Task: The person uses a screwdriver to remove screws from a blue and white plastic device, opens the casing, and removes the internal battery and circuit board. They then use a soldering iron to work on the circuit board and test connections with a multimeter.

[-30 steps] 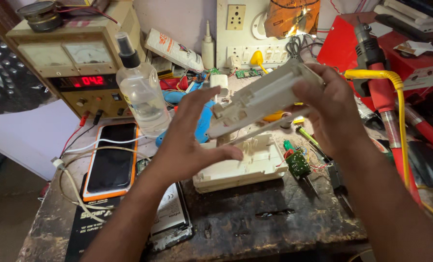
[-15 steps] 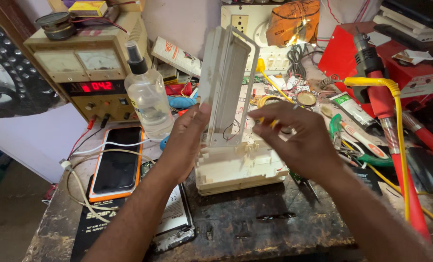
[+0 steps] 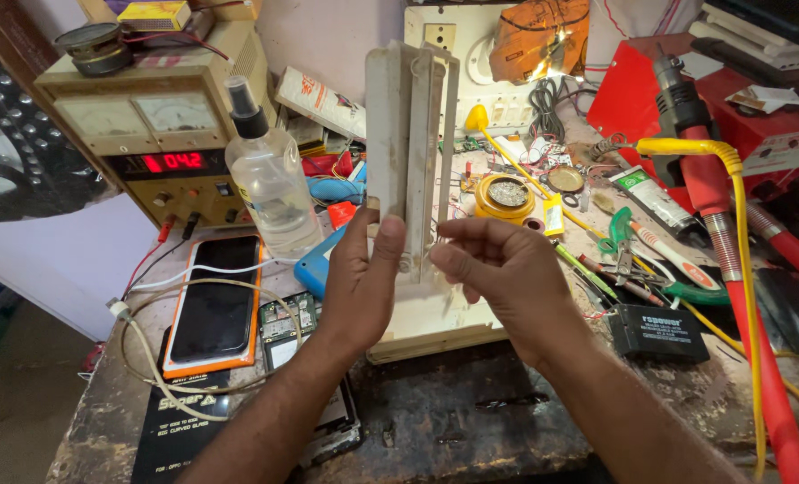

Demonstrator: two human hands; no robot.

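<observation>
Left hand [image 3: 363,278]: closed around the lower end of a long off-white plastic housing [image 3: 408,152], thumb across its front, holding it upright over the bench.
Right hand [image 3: 498,269]: fingers curled in beside the same lower end, fingertips touching its edge; a light pinch, not a full wrap.
Housing's place: standing on end between both hands, just above a second off-white casing part [image 3: 435,327] lying flat on the dark worktop [image 3: 471,421].
Spray bottle [image 3: 269,179]: clear with a black nozzle, left of the housing, in front of a beige power supply [image 3: 148,134] with a red lit display.
Phone [image 3: 215,305]: orange-edged, face up, with a white cable over it.
Small carton [image 3: 153,15]: yellow, on top of the supply.
Packet [image 3: 319,103]: white with red print, leaning behind the bottle.
Tin [image 3: 505,197]: round and yellow, open, right of the housing.
Tube [image 3: 652,199]: white with a green label, farther right.
Black block [image 3: 657,332]: rectangular with a white label, near the right wrist.
</observation>
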